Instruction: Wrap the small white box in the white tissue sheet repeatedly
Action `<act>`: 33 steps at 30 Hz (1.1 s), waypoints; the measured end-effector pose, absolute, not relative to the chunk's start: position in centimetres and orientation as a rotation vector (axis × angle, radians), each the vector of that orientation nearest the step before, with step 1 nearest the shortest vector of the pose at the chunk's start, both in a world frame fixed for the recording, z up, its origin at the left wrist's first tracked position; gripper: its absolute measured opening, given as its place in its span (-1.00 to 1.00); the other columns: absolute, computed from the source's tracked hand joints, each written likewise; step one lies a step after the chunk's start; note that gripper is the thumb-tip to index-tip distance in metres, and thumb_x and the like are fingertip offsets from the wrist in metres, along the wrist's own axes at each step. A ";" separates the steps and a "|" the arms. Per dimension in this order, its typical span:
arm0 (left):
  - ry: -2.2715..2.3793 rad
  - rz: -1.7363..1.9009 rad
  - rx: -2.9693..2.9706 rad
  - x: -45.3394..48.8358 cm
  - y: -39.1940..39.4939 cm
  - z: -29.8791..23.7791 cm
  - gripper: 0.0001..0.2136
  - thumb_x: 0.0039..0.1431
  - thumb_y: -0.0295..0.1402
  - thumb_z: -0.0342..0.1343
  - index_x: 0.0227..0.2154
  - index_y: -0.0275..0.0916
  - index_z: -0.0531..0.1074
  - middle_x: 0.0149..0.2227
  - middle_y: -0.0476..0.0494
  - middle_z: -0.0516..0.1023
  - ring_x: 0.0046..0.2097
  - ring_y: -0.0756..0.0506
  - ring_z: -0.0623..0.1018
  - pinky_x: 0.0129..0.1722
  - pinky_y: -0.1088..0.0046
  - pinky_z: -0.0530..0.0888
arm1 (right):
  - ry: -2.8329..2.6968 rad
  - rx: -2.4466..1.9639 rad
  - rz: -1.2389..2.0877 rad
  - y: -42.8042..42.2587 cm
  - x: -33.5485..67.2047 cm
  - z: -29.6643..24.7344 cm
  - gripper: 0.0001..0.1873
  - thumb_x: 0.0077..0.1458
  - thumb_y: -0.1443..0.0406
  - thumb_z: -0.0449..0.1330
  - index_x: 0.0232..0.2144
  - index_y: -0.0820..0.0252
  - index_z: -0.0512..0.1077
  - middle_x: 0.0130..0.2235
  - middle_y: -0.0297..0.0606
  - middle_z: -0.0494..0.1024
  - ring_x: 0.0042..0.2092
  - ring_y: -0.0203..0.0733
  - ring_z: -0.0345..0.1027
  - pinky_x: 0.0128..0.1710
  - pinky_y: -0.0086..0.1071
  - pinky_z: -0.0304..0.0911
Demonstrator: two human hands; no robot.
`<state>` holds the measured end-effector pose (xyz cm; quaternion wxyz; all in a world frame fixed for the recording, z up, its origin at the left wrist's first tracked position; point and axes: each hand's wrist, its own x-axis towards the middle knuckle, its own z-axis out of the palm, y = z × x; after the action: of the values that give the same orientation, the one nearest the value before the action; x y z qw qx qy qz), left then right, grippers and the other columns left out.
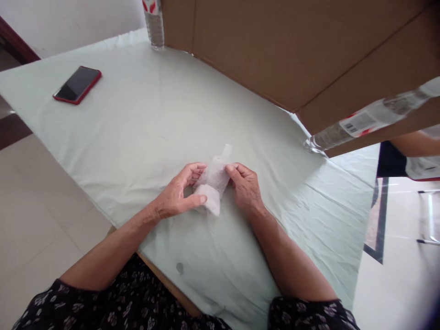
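Observation:
A small bottle wrapped in white foam sheet [213, 182] lies on the pale tablecloth [144, 128], its clear cap poking out at the far end. My left hand [177, 195] curls round its left side, thumb pressed on the lower wrap and fingers on the upper part. My right hand [245, 185] grips the right side, fingers closed against the wrap. Both hands rest on the cloth near the table's front edge.
A red-cased phone [77, 85] lies at the far left of the table. A large cardboard box [292, 50] stands along the back right. One plastic water bottle [154, 23] stands by the box, another [364, 121] lies at the right. Another person's arm [415, 144] shows at far right.

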<state>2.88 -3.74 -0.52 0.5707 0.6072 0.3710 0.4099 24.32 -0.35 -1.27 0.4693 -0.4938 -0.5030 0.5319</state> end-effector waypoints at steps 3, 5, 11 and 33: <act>0.870 0.917 1.294 2.8 -3.6 -0.4 -0.60 0.12 -0.26 0.26 0.01 -0.19 0.37 0.00 -0.26 0.51 0.00 -0.18 0.54 -0.02 0.25 0.50 | -1.190 -1.230 1.280 0.0 24.5 -1.7 -0.58 0.12 -0.02 0.30 -0.54 0.13 0.36 -0.56 -0.47 0.21 -0.49 -0.34 0.04 -0.44 -0.39 0.05; 0.887 0.829 1.214 2.8 -3.5 -0.2 -0.64 0.14 -0.23 0.26 -0.03 -0.23 0.42 -0.07 -0.23 0.54 -0.10 -0.13 0.55 -0.13 0.31 0.49 | -1.197 -1.242 1.271 0.2 24.5 -1.9 -0.57 0.12 -0.04 0.28 -0.54 0.13 0.35 -0.56 -0.47 0.22 -0.50 -0.34 0.05 -0.45 -0.39 0.07; 0.915 0.910 1.004 2.9 -3.3 -0.2 -0.57 0.06 -0.25 0.32 -0.01 -0.30 0.53 -0.10 -0.22 0.62 -0.06 -0.17 0.56 -0.04 0.29 0.46 | -1.253 -1.301 0.937 0.1 25.0 -0.5 -0.65 0.09 -0.02 0.31 -0.29 0.09 0.43 -0.40 -0.41 0.43 -0.39 -0.31 0.26 -0.36 -0.38 0.25; 1.378 1.255 1.205 2.0 -2.3 -0.4 -0.68 0.02 -0.27 0.25 -0.15 -0.27 0.59 -0.14 -0.20 0.59 -0.12 -0.13 0.55 -0.14 0.33 0.47 | -1.003 -1.224 1.435 -0.9 24.1 -1.3 -0.68 0.10 -0.02 0.29 -0.35 0.07 0.41 -0.33 -0.31 0.63 -0.31 -0.13 0.52 -0.22 -0.23 0.42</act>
<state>2.02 -2.31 -0.39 0.4448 0.4863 0.5561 0.5063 24.13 -0.90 -1.31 0.4817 -0.5023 -0.4112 0.5887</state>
